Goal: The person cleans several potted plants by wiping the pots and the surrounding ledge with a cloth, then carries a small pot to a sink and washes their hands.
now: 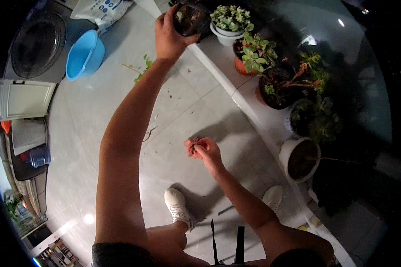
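Note:
My left hand (pixel 173 36) reaches far forward and grips the rim of a dark plant pot (pixel 188 20) with soil and bits of plant in it. Closer to my body, my right hand (pixel 204 152) is closed around a small clump of brownish matter (pixel 194 147), too blurred to name. Under my left forearm a cut green sprig (pixel 143 68) lies on the tiled floor, with dark crumbs and dry bits (pixel 170 96) scattered about. Right of the held pot stands a white pot (pixel 225 36) with a pale-leaved plant, then a terracotta pot (pixel 244 65) with a succulent.
A raised white sill (pixel 234 95) runs diagonally along the row of pots. A round white pot of soil (pixel 284 160) stands near my right foot. A blue plastic basin (pixel 85 55), a white printed bag (pixel 102 11) and a front-loading washing machine (pixel 36 45) are at the upper left.

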### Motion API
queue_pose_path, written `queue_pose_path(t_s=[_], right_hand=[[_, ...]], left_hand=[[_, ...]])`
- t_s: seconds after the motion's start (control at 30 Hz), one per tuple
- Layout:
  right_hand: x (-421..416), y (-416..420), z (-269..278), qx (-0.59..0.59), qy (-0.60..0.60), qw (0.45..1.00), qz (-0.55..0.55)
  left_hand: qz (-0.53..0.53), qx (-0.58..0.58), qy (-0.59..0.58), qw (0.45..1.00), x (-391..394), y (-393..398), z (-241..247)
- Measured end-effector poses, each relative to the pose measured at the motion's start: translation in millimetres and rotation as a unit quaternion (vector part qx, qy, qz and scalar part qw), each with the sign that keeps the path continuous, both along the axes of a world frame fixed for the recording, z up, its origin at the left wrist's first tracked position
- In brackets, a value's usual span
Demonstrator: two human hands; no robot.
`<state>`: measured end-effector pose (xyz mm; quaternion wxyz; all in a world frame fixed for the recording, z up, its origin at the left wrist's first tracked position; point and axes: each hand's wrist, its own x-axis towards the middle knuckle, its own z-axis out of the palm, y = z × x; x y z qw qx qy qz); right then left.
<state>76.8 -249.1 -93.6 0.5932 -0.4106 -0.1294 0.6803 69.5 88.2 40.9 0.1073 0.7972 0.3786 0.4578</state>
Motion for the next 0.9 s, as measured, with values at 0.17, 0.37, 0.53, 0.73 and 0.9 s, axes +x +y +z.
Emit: queue_pose_path(t_s=[0.17, 0.37, 0.53, 0.73, 0.9], right_hand=[[-5.2, -4.1, 2.8, -0.003, 0.011, 0.999, 0.041], [-4.8, -13.8, 10.1, -0.001, 0.026, 1.000, -0.011], [0.8, -19.3, 8.4, -0.025, -0.037, 0.999, 0.005], [11.1, -18.7, -4.5, -0.076, -0.085, 0.993, 0.015], [3.6, -16.3, -9.0, -0.074, -0.109, 0.991, 0.011]], left_hand=[[0.008, 0.014, -0.013, 1.000, 11.8, 18.6, -11.2], [-0.016, 0.012, -0.014, 1.000, 14.0, 24.2, -20.0], [-0.025, 0.003, -0.020, 0.999, 14.1, 24.6, -25.0], [-0.120, -0.022, 0.004, 0.992, 9.2, 48.3, -25.9], [-0.214, -0.106, -0.056, 0.969, 1.0, 71.4, -23.6]])
